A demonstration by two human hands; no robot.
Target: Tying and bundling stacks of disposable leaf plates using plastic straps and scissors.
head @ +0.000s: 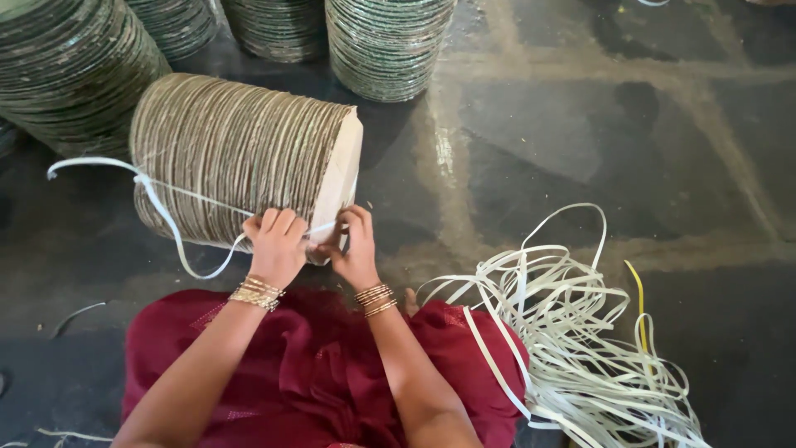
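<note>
A thick stack of round leaf plates point(240, 153) lies on its side on the floor in front of me, capped by a pale cardboard piece point(340, 178). A white plastic strap point(153, 199) runs around the stack and loops out to the left. My left hand point(275, 242) presses against the near lower side of the stack with fingers closed on the strap. My right hand point(352, 245) is beside it, pinching the strap at the cardboard end. Both wrists carry gold bangles.
More stacks of plates stand upright behind, one at the far left point(70, 70) and one at the back centre point(385, 46). A tangled heap of white straps point(580, 348) with one yellow strap point(640, 307) lies to my right. Dark red cloth point(315, 373) covers my lap. The floor is dark stone.
</note>
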